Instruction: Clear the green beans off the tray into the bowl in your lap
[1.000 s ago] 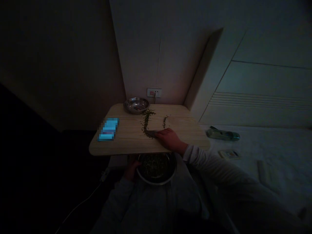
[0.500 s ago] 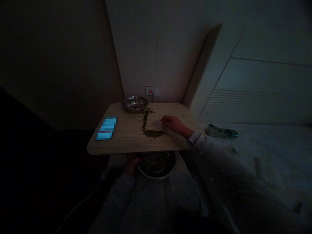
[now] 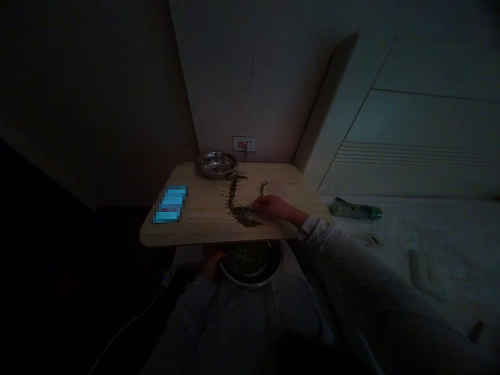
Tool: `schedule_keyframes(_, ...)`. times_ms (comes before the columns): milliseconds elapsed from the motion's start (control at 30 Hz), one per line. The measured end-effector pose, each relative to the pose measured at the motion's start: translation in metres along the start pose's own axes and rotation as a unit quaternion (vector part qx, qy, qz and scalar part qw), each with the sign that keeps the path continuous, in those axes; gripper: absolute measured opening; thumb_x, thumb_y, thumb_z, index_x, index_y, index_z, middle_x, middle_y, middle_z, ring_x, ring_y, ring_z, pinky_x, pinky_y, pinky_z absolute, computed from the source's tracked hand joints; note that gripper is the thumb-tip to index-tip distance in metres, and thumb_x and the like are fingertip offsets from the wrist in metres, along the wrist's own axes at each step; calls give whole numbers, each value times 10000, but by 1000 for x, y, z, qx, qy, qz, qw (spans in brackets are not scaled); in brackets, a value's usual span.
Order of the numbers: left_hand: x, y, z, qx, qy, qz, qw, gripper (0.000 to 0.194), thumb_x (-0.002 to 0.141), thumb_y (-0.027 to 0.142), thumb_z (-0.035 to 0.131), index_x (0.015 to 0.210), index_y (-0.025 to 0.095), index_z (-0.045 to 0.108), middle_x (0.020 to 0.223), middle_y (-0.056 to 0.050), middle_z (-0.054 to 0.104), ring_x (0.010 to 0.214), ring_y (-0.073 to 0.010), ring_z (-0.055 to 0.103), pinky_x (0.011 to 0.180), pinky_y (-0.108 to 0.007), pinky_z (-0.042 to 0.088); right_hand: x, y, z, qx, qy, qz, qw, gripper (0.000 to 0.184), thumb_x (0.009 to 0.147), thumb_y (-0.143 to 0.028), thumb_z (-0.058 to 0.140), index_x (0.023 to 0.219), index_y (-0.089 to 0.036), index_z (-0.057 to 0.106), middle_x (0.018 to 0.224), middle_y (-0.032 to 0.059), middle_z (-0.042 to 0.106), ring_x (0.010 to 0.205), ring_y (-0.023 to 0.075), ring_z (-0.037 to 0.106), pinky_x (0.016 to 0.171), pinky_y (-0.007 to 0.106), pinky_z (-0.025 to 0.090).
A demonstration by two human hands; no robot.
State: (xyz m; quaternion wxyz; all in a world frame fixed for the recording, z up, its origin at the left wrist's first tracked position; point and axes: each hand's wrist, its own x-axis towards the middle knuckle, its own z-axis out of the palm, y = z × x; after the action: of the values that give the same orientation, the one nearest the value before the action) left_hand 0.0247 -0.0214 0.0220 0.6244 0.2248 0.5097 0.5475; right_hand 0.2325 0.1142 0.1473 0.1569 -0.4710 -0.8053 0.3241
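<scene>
Green grains (image 3: 231,194) lie in a curved band across the middle of the pale wooden tabletop (image 3: 203,221), with a shorter trail (image 3: 262,188) to the right, and we are right at the near end of that curve! Our right hand (image 3: 273,207) has a narrow grip, pinching what looks like a thin, see-through flat scraper (image 3: 246,212) whose far edge sits among the grains. We judge this to be the gathering step, pushing strays along the wood. The next move calls for a low, flat edge and a gentle sweep, since loose grains could easily skitter off the near side.

Below that side, on our lap, sits a wide lap bowl (image 3: 251,285), dark inside, with what seem to be more grains. Our left hand (image 3: 211,263) holds its rim, thumb over the edge, the other fingers lost in the gloom.

Further out, a shiny steel bowl (image 3: 216,165) stands at the back-left corner, a glowing blue phone (image 3: 171,204) lies at the left, and a greenish bottle (image 3: 355,210) rests on the white bed (image 3: 398,224).
</scene>
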Motion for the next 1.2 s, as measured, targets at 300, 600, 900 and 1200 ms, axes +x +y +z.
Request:
schedule_keyframes(300, 1, 3, 1, 23, 26, -6, 999, 155, 423, 230, 712, 558, 199, 643, 674, -16, 686, 858, -270, 634, 820, -383, 458, -19, -14, 9, -5, -46, 17, 999, 268, 790, -104, 516, 960, -119, 723, 866, 48, 730, 696, 126, 605, 672, 217, 449)
schedule_keyframes(600, -5, 9, 8, -13, 16, -4, 1000, 148, 399, 204, 705, 538, 199, 653, 650, -4, 699, 732, -229, 631, 719, -345, 471, -33, -18, 24, 29, -81, -52, 995, 224, 780, -158, 531, 895, -112, 717, 811, 29, 709, 741, 148, 595, 696, 236, 442)
schedule_keyframes(900, 4, -5, -1, -40, 18, -51, 998, 234, 419, 190, 716, 653, 192, 694, 650, -3, 698, 783, -258, 664, 763, -376, 483, -23, 9, -8, 126, -4, 1, 992, 178, 789, -220, 571, 872, -128, 700, 731, 29, 694, 640, 134, 597, 636, 244, 465)
schedule_keyframes(1200, 6, -7, -3, -19, 16, -24, 999, 236, 443, 207, 728, 675, 182, 696, 682, -22, 716, 850, -287, 674, 786, -392, 496, -16, 53, -36, 94, 126, 140, 978, 142, 779, -129, 552, 829, -132, 685, 635, 19, 658, 547, 106, 547, 573, 217, 442)
